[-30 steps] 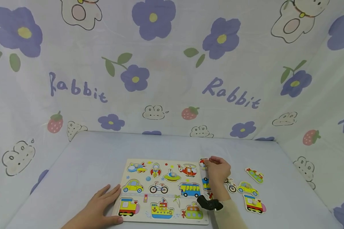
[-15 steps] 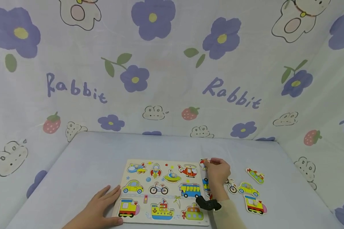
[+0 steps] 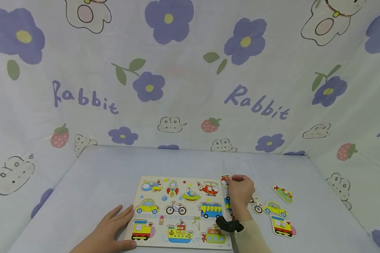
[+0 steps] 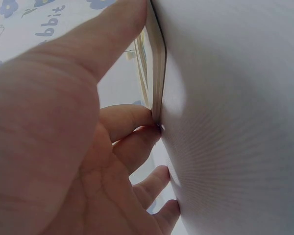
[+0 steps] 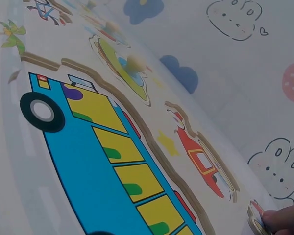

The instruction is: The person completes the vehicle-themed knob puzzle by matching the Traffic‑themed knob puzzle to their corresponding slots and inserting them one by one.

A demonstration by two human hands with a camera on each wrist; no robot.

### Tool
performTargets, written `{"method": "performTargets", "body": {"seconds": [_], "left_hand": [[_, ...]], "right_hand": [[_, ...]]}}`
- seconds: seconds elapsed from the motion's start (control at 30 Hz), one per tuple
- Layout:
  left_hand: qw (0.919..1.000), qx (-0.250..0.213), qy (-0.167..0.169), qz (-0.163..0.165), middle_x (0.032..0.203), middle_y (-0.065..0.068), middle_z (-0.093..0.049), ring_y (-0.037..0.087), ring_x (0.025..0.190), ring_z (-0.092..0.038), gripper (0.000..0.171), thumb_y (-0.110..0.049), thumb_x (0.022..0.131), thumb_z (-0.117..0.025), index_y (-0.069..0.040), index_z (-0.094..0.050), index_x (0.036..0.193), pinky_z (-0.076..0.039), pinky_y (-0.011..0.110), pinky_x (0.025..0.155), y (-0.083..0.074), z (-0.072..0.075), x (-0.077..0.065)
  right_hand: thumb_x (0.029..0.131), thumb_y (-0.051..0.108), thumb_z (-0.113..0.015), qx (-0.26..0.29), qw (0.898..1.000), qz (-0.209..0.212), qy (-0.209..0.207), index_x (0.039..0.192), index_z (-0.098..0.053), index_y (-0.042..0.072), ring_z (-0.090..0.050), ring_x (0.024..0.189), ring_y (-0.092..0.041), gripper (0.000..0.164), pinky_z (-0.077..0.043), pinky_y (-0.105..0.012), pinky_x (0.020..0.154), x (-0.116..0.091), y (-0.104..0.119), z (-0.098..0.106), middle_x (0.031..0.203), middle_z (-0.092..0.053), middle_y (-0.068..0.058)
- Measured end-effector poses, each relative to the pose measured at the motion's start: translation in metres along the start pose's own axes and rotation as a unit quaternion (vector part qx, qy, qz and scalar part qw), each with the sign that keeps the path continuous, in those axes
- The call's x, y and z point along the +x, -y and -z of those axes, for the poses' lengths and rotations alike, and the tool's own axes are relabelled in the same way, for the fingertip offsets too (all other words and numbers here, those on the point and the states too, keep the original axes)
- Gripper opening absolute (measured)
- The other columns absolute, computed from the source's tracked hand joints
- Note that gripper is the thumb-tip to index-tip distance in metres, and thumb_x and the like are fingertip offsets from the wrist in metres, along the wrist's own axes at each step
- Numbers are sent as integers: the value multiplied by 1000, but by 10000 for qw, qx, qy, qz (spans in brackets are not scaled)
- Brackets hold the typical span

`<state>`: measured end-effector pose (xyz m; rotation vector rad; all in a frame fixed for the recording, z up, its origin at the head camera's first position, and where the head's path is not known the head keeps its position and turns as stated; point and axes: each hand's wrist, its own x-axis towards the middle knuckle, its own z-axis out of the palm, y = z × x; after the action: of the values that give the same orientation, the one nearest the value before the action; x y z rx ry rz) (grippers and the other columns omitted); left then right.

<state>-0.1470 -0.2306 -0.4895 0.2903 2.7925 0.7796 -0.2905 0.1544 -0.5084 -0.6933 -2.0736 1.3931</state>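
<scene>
A wooden puzzle board with vehicle pictures lies on the table. My left hand rests at its left side, fingertips along the left edge and thumb at the near left corner; the left wrist view shows thumb and fingertips against the board's edge. Just beyond the board's right edge, my right hand pinches a red helicopter piece, partly covered by the fingers. That helicopter piece shows at the fingertips in the right wrist view. Plane, rocket and flying saucer pieces with knobs sit in their slots.
Loose pieces lie right of the board: a bus, partly hidden by the right arm, a bicycle, a car, a submarine and a train. A printed cloth wall stands behind the table.
The head view has shifted very slightly. Both hands keep their places, the right one at the helicopter piece throughout.
</scene>
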Motion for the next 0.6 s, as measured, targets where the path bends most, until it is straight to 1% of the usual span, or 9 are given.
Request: {"method": "performTargets", "body": {"seconds": [0.17,0.23,0.43,0.53,0.6], "left_hand": [[9999,24,0,100,157,-4,-34,36,145,-14,106,-66,66,-79,-15,-42,151,-26,67,105,0,-1,1],[9999,24,3,133,157,-4,-34,36,145,-14,107,-66,65,-79,-16,-42,151,-27,68,104,0,-2,2],[10000,40,-42,24,156,-4,-34,36,145,-15,107,-68,65,-78,-15,-42,151,-25,66,106,1,-3,2],[10000,34,-72,-50,156,-3,-35,36,145,-15,106,-67,66,-78,-14,-42,150,-25,65,107,1,-2,1],[10000,15,-72,-68,156,-3,-35,37,145,-15,106,-67,66,-78,-13,-42,150,-24,66,107,1,-2,0]], "right_hand": [[83,9,-79,45,9999,37,-94,91,-69,3,-63,78,-28,15,-47,-39,69,0,0,0,86,-67,-14],[83,9,-78,97,9998,-21,-155,92,-69,3,-63,79,-28,14,-48,-39,70,0,0,1,87,-67,-14],[85,6,-76,507,9984,-99,-246,97,-69,3,-64,83,-28,15,-51,-41,75,1,0,-1,91,-69,-13],[84,4,-76,606,9979,-4,-247,97,-70,2,-65,82,-26,15,-52,-38,73,1,0,-1,91,-70,-13],[84,4,-76,641,9976,85,-234,97,-70,2,-64,82,-24,14,-51,-34,70,1,0,-1,91,-70,-12]]}}
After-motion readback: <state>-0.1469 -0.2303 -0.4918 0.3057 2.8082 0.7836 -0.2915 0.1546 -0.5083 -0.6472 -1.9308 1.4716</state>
